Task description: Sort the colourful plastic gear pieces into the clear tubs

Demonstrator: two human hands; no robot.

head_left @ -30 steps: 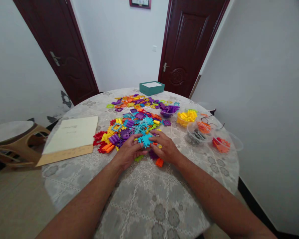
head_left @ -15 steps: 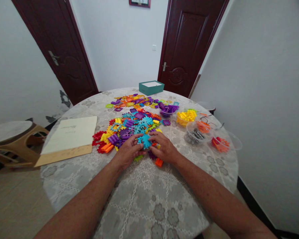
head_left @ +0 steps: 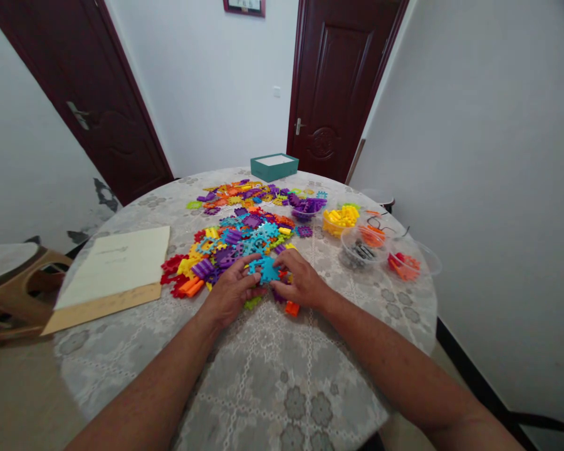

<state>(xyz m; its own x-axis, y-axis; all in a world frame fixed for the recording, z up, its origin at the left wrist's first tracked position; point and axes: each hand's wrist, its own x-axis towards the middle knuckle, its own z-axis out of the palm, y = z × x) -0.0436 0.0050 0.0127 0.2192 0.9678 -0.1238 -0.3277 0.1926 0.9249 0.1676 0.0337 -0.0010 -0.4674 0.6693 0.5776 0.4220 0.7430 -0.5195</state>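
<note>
Multicoloured plastic pile (head_left: 220,255) lies directly beyond the hands; orange piece (head_left: 292,309) beside the right hand (head_left: 301,279). Blue toothed piece (head_left: 267,269), above the pile's near edge, is pinched by right and left hand (head_left: 232,289), broad face upward; long axis indeterminable.

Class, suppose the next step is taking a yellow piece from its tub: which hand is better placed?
Probably the right hand: it is nearer the tub of yellow pieces, on its own side. The left hand sits farther off; both hold the blue piece.
</note>
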